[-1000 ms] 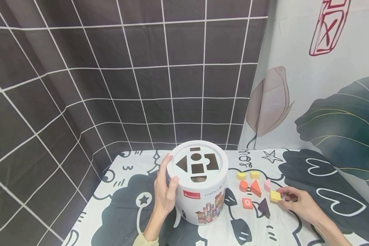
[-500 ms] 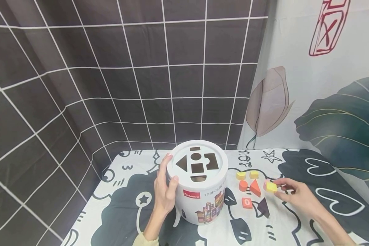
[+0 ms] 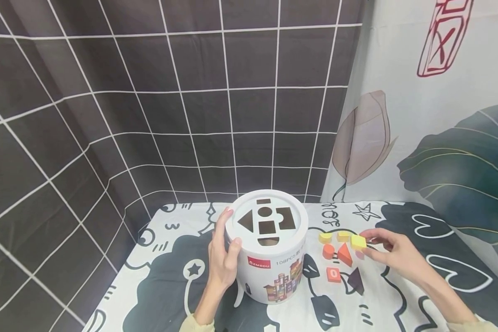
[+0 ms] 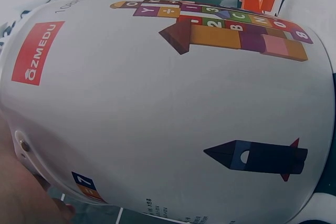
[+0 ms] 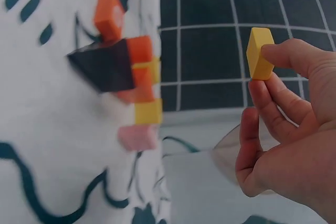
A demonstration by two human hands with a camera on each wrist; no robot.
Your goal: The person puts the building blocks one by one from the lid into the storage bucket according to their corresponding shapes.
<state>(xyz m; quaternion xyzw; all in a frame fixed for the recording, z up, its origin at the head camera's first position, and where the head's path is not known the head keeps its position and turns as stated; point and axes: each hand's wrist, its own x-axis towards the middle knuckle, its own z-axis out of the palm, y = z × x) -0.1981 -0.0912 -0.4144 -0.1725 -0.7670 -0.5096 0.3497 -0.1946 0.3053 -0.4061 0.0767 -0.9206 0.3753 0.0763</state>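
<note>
My right hand (image 3: 398, 253) pinches a yellow rectangular block (image 3: 358, 242) between thumb and fingertips, raised over the loose blocks. In the right wrist view the same yellow block (image 5: 258, 53) stands on edge against the thumb. A white bucket (image 3: 253, 276) bears an "OZMEDU" label and a lid (image 3: 296, 240) with cut-out shapes, among them a triangle, a circle and a square. Against the bucket's left side rests my left hand (image 3: 223, 258), fingers extended along it and thumb near the front rim. The left wrist view shows only part of this hand (image 4: 18, 182), low at the left.
Right of the bucket lie two yellow pieces (image 3: 325, 238), an orange cylinder (image 3: 328, 251), an orange triangular block (image 3: 345, 254), an orange block marked 0 (image 3: 334, 275), a dark triangular block (image 3: 356, 280) and a partly hidden pink piece (image 5: 137, 137). A gridded dark curtain (image 3: 191, 110) hangs behind.
The right hand has carried the yellow block up and to the left in the head view, past the pink piece. My left hand and the bucket have stayed put.
</note>
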